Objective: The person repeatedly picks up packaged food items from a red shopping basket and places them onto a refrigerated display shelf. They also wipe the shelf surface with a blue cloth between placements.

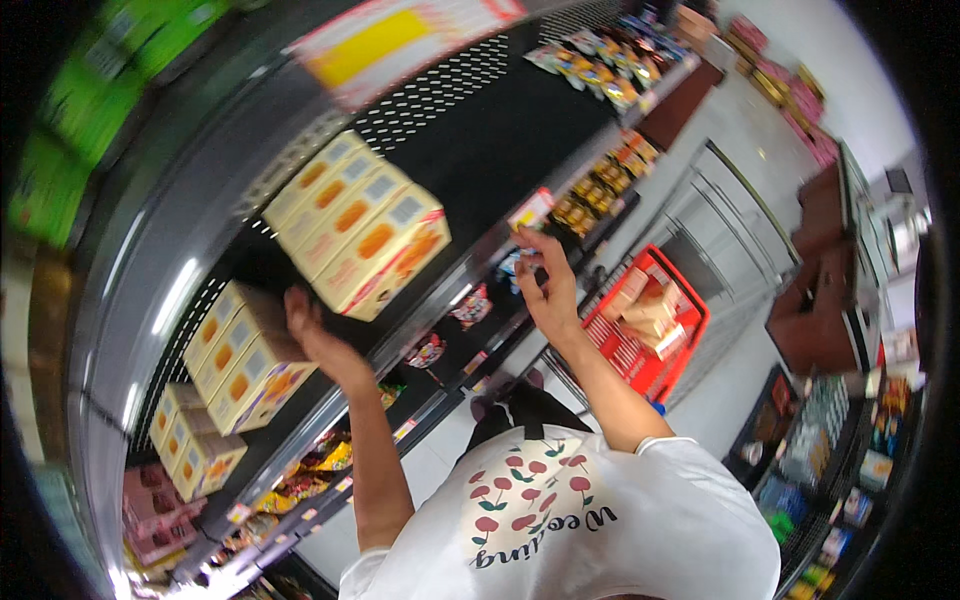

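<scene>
On a black store shelf [480, 157] stands a row of cream cardboard snack boxes [356, 225] with orange pictures. My left hand [319, 341] is in the gap between this row and a second group of cream boxes [247, 364], fingers raised, slightly blurred, with nothing seen in it; whether it touches a box I cannot tell. My right hand [547, 289] hovers by the shelf's front edge, near a price tag [531, 210], fingers bent and apart, holding nothing. To its right a red plastic basket [645, 330] rests in a cart and contains several cream boxes.
A metal cart [739, 217] stands on the pale floor at right. Bagged snacks [600, 67] lie at the shelf's far end, with more packets [600, 187] on the shelf below. Pink boxes [157, 510] sit lower left. Green packages [82, 112] fill an upper shelf. Another stocked shelf [825, 465] is lower right.
</scene>
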Tool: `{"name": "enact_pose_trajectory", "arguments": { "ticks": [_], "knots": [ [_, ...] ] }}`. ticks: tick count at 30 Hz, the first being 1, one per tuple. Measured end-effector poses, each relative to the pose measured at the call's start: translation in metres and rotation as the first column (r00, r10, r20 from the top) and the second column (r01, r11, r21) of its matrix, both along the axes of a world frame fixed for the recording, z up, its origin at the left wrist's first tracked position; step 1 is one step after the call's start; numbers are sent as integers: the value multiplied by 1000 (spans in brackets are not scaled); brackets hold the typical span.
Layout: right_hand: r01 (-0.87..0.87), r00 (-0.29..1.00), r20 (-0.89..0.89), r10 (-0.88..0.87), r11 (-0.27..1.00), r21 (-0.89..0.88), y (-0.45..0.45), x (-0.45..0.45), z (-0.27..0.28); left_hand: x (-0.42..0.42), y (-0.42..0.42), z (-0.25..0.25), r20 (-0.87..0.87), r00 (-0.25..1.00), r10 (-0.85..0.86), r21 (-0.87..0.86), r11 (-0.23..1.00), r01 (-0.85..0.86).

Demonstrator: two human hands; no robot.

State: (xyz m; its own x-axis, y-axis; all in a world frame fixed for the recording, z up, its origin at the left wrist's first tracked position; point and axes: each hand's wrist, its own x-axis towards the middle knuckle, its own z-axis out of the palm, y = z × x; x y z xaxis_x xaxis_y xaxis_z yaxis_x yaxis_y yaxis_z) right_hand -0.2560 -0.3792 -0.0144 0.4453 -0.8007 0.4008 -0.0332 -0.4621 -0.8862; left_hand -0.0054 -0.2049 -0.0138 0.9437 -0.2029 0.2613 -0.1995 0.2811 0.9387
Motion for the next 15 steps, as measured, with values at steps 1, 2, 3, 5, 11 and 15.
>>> {"name": "enact_pose_trajectory", "arguments": {
  "ticks": [1,2,3,5,11,15],
  "knots": [
    [65,998,-6,-65,988,138,6,-21,-22,-29,12,13,129,989,71,118,989,-86],
    [138,989,-72,-130,984,114,12,-44,-44,-50,26,13,215,974,72,222,968,-120],
    [206,972,-135,-193,974,90,18,-69,-69,-68,40,10,307,950,63,318,934,-165],
    [340,822,-481,-306,940,-17,37,-124,-130,-96,63,4,472,872,-132,494,859,-137],
    [351,452,-884,-122,935,50,105,-220,-268,-132,20,11,513,541,-666,697,691,190],
    [413,327,-943,-57,906,88,93,-217,-310,-134,-45,22,557,388,-734,716,662,223]
  ]
}}
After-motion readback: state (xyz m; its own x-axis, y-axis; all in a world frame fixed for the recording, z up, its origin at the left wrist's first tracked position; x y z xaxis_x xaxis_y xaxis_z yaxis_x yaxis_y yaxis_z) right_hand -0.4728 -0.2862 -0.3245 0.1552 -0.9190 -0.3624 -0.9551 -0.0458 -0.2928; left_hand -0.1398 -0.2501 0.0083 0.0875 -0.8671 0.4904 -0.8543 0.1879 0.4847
